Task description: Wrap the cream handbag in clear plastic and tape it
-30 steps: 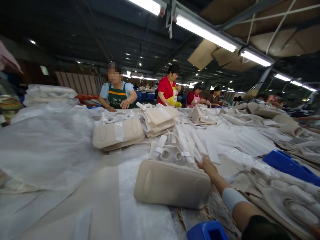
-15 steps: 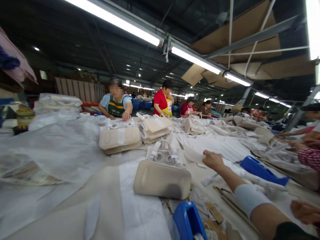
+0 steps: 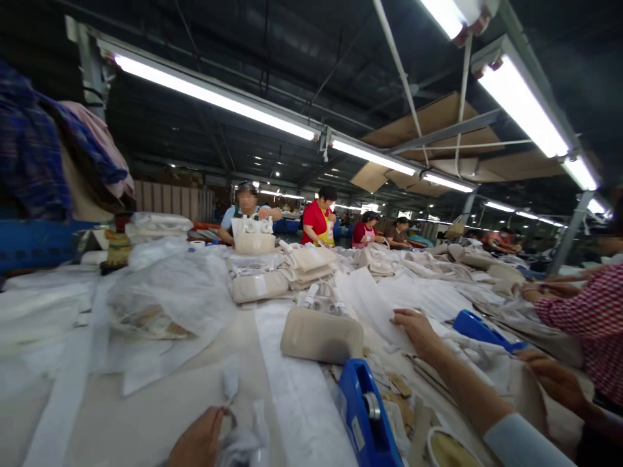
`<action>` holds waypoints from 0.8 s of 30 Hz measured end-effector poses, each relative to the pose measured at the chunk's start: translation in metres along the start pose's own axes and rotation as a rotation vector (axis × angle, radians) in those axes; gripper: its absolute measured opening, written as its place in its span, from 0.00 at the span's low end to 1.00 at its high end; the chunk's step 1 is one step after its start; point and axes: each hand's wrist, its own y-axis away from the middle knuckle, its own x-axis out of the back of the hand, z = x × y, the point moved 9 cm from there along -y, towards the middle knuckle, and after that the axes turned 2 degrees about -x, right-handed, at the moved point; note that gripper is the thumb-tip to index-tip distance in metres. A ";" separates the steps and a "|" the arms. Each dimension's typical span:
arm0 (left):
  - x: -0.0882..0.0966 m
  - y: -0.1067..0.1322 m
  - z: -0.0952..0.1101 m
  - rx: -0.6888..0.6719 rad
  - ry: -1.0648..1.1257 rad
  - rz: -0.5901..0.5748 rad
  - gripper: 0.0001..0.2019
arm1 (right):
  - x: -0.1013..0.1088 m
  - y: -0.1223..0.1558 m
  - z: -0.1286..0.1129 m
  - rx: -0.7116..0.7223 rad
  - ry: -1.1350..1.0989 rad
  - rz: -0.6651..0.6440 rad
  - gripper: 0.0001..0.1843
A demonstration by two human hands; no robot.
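Observation:
My left hand [image 3: 195, 440] is at the lower edge of the view, its fingers pinched on a thin pale strip [image 3: 230, 384]. Beside those fingers lies a white wrapped bundle [image 3: 249, 444], blurred and partly cut off by the frame. My right hand does not show. Ahead, a beige handbag [image 3: 321, 335] rests on the table, its handles wrapped in white. A blue tape dispenser [image 3: 357, 421] stands close to the bag's near right corner.
A co-worker's arm [image 3: 460, 389] with a light blue band reaches in from the right to a white sheet [image 3: 370, 301]. Another hand [image 3: 555, 383] and a second dispenser [image 3: 481, 327] are further right. Stacked bags [image 3: 307, 264] and a plastic-wrapped heap [image 3: 170, 288] lie ahead.
My view has swung left and up. My left hand has come into view at the pale strip. The co-worker opposite now lifts a bag upright.

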 end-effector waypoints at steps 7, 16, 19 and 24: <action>0.068 0.036 0.048 -0.032 0.274 0.258 0.14 | -0.093 0.102 -0.029 0.129 -0.046 -0.228 0.20; 0.050 0.084 0.081 -0.262 0.151 0.112 0.09 | -0.162 0.169 -0.011 0.161 0.237 -0.271 0.12; 0.050 0.089 0.085 -0.365 0.071 0.142 0.09 | -0.160 0.166 -0.001 0.147 0.290 -0.259 0.09; 0.043 0.092 0.101 -0.496 0.018 0.140 0.08 | -0.158 0.166 0.005 0.191 0.311 -0.204 0.05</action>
